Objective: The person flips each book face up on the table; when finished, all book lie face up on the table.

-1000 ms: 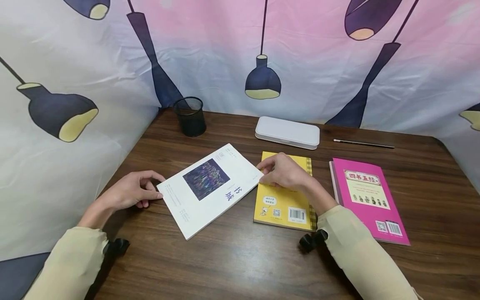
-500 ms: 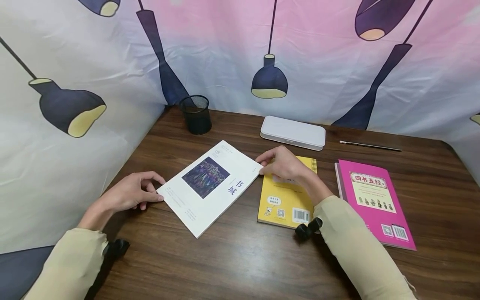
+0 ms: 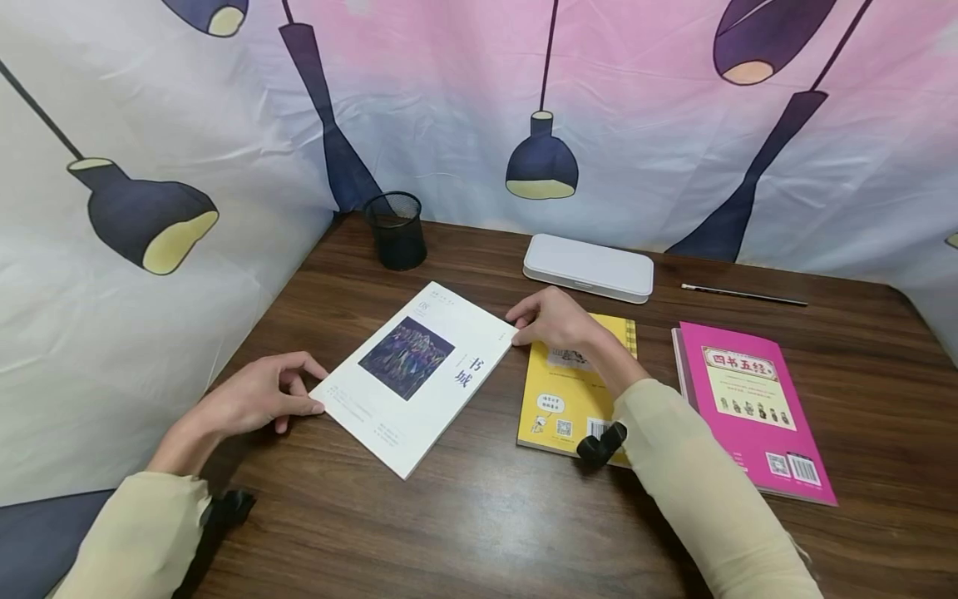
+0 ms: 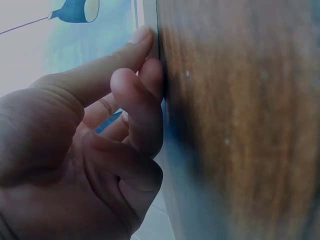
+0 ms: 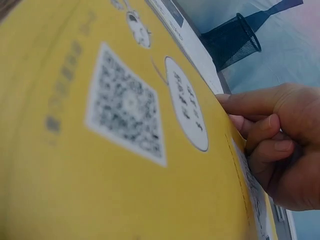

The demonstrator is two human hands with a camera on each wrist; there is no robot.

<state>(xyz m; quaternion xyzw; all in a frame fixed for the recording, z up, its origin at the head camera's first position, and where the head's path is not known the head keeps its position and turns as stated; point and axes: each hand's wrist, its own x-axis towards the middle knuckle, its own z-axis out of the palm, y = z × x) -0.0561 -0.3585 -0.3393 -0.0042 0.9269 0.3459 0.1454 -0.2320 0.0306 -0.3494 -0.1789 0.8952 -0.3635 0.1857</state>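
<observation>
White book [image 3: 417, 376]: laid askew on the wooden table [image 3: 479, 516], left of the yellow book [image 3: 572, 391].
Left hand [image 3: 250, 403]: near corner pinched by curled fingers, apparently to steady it.
Right hand [image 3: 557, 320]: far corner gripped by curled fingers [image 5: 260, 131], the hand held over the yellow book.
Pink book [image 3: 752, 408]: left apart.

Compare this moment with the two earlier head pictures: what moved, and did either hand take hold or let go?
The white book has slid and turned a little leftward, opening a gap from the yellow book. The right hand followed it, now covering less of the yellow cover. The left hand stays at the near-left corner. Neither hand let go. The pink book, white case and mesh cup kept their places.
</observation>
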